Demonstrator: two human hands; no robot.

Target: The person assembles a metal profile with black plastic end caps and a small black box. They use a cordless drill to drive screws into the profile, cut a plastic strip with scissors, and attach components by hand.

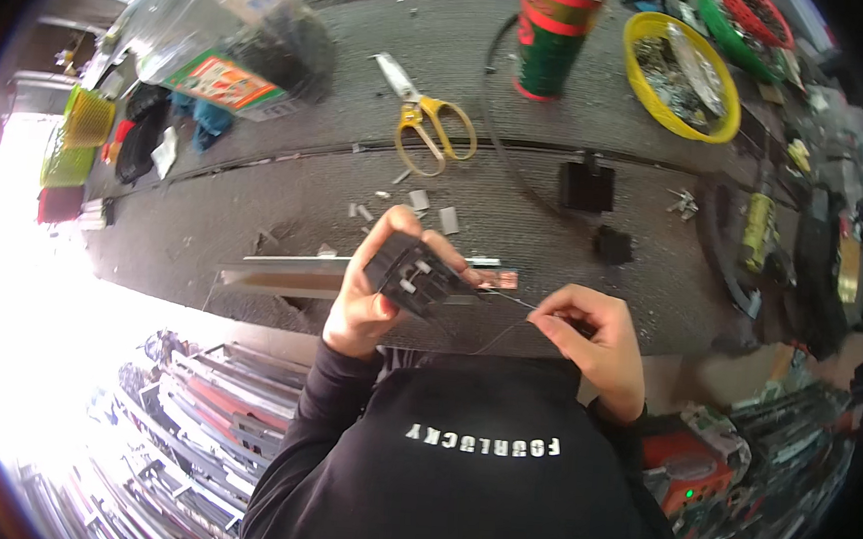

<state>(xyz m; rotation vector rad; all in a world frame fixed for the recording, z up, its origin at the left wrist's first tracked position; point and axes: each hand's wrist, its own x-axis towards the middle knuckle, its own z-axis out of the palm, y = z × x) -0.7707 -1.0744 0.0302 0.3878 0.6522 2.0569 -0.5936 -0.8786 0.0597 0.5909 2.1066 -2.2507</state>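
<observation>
Black block (431,284) clasped between thumb and fingers of left hand (360,300); thin strand (511,299) pinched by right hand (595,339), thumb and forefinger brought together. Block held tilted above near edge of bench (278,196), around its middle. Block dark, boxy, ridged along one side; two small white pieces (408,286) set side by side in upward face. Strand fine, greyish, stretched between block's right end and right fingertips. Long strip (282,282) laid along near edge, partly hidden by left hand. Yellow-handled scissors (422,103) placed farther toward far edge.
</observation>
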